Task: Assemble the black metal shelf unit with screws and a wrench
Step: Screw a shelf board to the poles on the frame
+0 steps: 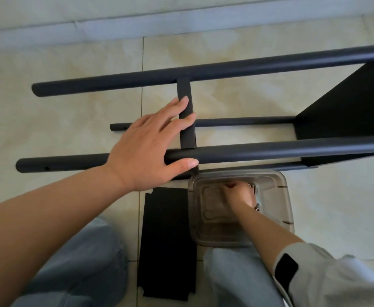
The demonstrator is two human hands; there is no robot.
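Frame under left hand; right hand in tub.

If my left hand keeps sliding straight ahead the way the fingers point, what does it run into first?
The left hand points up and right; its fingers already lie against the short black crossbar. Sliding on along it, the hand would probably meet the far long tube next, though depth is unclear.

Pale tiled floor, black shelf frame lying sideways, flat black panel, translucent plastic container
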